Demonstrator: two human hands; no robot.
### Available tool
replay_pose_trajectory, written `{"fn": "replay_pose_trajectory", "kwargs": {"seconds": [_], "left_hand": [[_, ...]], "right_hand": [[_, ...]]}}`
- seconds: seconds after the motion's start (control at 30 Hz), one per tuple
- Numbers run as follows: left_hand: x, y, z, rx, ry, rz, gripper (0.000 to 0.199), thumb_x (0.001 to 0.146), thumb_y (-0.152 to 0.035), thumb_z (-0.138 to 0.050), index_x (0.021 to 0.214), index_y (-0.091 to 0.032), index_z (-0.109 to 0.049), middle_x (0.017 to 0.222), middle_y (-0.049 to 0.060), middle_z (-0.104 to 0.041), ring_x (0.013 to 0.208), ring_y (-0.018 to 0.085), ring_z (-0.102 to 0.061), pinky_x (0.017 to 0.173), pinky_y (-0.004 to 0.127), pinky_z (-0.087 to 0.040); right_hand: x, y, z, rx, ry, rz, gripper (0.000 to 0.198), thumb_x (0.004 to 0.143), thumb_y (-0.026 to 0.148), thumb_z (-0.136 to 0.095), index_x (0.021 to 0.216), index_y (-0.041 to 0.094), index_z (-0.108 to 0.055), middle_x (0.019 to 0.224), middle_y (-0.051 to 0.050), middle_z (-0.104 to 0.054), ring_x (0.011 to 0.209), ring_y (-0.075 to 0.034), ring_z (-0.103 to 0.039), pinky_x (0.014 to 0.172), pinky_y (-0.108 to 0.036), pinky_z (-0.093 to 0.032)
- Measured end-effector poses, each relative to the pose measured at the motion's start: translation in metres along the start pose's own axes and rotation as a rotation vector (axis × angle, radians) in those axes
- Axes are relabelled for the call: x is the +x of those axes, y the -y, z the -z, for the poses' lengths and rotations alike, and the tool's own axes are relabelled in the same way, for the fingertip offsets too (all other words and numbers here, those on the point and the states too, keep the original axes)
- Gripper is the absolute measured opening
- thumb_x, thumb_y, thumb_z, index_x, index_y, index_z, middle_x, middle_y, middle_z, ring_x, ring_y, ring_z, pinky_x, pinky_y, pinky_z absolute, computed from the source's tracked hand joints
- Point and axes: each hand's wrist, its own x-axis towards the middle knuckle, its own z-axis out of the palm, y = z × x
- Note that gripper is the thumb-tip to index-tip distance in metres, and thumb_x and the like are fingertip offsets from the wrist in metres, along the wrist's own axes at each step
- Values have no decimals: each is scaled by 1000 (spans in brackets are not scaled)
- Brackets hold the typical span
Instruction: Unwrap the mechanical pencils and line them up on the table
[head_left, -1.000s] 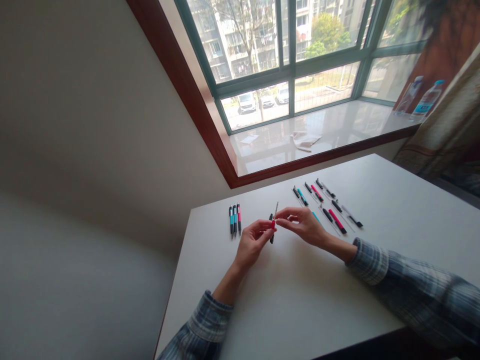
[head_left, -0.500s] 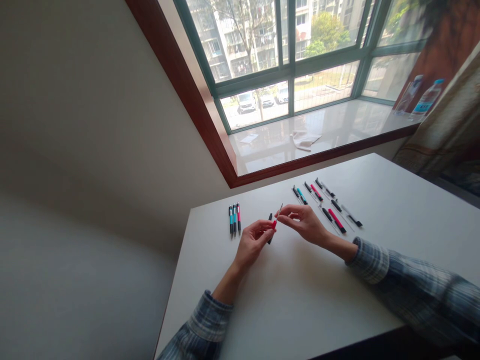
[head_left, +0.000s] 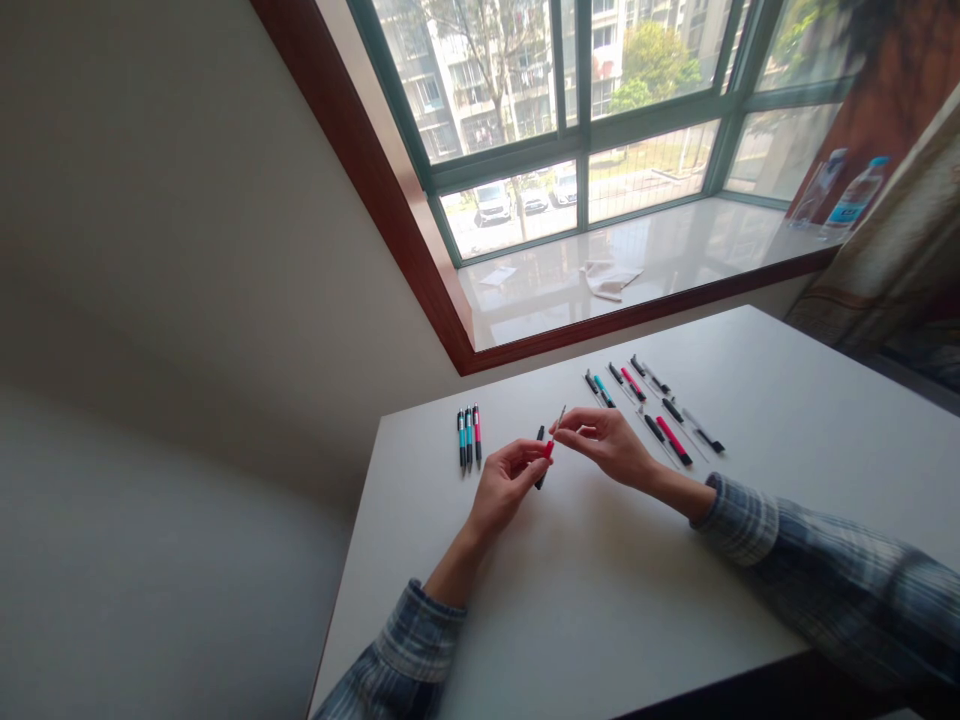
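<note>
My left hand (head_left: 504, 492) pinches a short red pen barrel (head_left: 549, 450) between thumb and fingertips. A thin pen refill (head_left: 559, 419) rises at a slant from the barrel's upper end, and my right hand (head_left: 609, 446) has its thumb and forefinger closed on it. Just beneath the fingers, a black pen part (head_left: 540, 434) lies on the white table (head_left: 600, 590), partly hidden by my left hand. Left of my hands, whole pens, two blue (head_left: 469, 440) and one red (head_left: 478, 436), lie side by side.
Beyond my right hand lie several pen parts: a blue barrel (head_left: 604, 391), a red barrel (head_left: 674, 440), black grips (head_left: 655, 429) and thin refills. A windowsill (head_left: 540, 300) behind the table bears a cloth (head_left: 611, 278) and plastic bottles (head_left: 855, 200). A wall stands at left.
</note>
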Motion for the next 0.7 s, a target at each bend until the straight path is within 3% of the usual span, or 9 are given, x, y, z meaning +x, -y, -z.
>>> {"fn": "replay_pose_trajectory", "kwargs": {"seconds": [0.7], "left_hand": [[1, 1, 0, -21, 5, -8, 28, 85, -41, -77, 97, -16, -76, 86, 6, -70, 73, 15, -57, 67, 27, -47]], "right_hand": [[-2, -2, 1, -62, 35, 22, 27, 93, 47, -71, 91, 22, -79, 92, -6, -79, 86, -23, -73, 76, -35, -59]]}}
